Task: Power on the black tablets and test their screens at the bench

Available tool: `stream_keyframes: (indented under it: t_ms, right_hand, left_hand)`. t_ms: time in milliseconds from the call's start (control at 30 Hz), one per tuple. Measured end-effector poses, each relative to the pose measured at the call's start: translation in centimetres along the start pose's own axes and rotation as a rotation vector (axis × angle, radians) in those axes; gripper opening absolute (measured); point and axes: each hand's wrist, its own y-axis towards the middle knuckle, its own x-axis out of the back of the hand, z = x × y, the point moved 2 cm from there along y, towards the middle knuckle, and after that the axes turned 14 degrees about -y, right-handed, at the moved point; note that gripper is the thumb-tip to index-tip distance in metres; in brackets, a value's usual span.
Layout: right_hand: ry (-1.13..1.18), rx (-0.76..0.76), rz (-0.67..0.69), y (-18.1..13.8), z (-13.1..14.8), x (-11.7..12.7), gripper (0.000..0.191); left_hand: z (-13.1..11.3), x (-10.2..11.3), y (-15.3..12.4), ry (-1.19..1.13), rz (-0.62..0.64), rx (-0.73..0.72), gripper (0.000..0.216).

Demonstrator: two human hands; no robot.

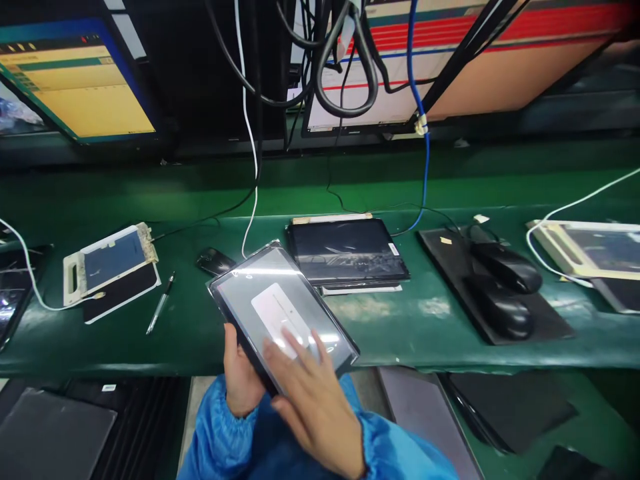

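A tablet (260,283) with a lit screen is held tilted over the front edge of the bench, a pale pop-up box showing on its display. My left hand (243,373) grips its lower left edge, thumb along the side and the other fingers hidden underneath. Over the lower part of the screen is my right hand (315,400), fingers spread and slightly blurred; whether they touch the glass I cannot tell. Behind the tablet lies a stack of dark tablets (345,250) in clear film. The white cable (256,193) runs down behind the held tablet's top edge.
On the green bench (190,347) lie a pen (161,303), a tablet in a cream frame (113,263), a small black mouse (215,261) and two mice (500,307) on a dark pad. Cables (345,73) hang before the monitors. Dark panels (55,427) sit below the bench.
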Motion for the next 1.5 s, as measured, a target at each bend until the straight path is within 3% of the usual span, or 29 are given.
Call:
stream_keyframes:
  t_ms: [100, 167, 333, 433, 567, 767, 933, 1133, 1333, 1500]
  right_hand:
    - [0.069, 0.088, 0.076, 0.7, 1.9, -1.1, 0.067]
    - [0.044, 0.066, 0.079, 0.8, 0.7, -1.1, 0.062]
    - [-0.213, -0.373, -0.092, -0.7, -6.3, 1.0, 0.054]
    - [-0.185, -0.461, -0.166, -2.0, -7.9, 1.9, 0.051]
    - [-0.061, -0.386, -0.143, -2.3, -6.1, 1.6, 0.050]
    - [0.087, -0.156, -0.095, -0.8, -3.2, 0.9, 0.050]
    - [0.120, -0.287, -0.232, -0.9, -5.1, 1.9, 0.047]
    - [0.126, -0.371, -0.275, -1.4, -6.6, 3.4, 0.048]
    - [-0.045, -0.306, -0.138, -0.3, -5.7, 2.4, 0.054]
    - [-0.278, -0.205, 0.010, 1.8, -4.5, 1.4, 0.058]
  left_hand:
    - [-0.2, 0.7, -0.3, 0.002, 0.048, -0.004, 0.063]
    - [-0.3, 1.0, -0.5, 0.010, 0.087, -0.037, 0.059]
    - [-0.2, 0.9, -0.4, 0.026, 0.136, -0.036, 0.059]
    - [-0.2, 0.6, -0.3, 0.056, 0.195, 0.020, 0.061]
    - [-0.1, 0.3, -0.2, 0.089, 0.208, 0.063, 0.062]
    - [0.4, 0.0, -0.2, 0.113, 0.304, 0.096, 0.067]
    - [-0.2, 0.8, -0.1, 0.074, 0.315, 0.099, 0.076]
    - [0.2, 0.8, -0.1, 0.114, 0.381, 0.090, 0.075]
    - [2.2, 1.1, -0.4, -0.030, 0.336, 0.023, 0.070]
    - [2.4, 1.5, -0.6, -0.048, 0.173, -0.120, 0.067]
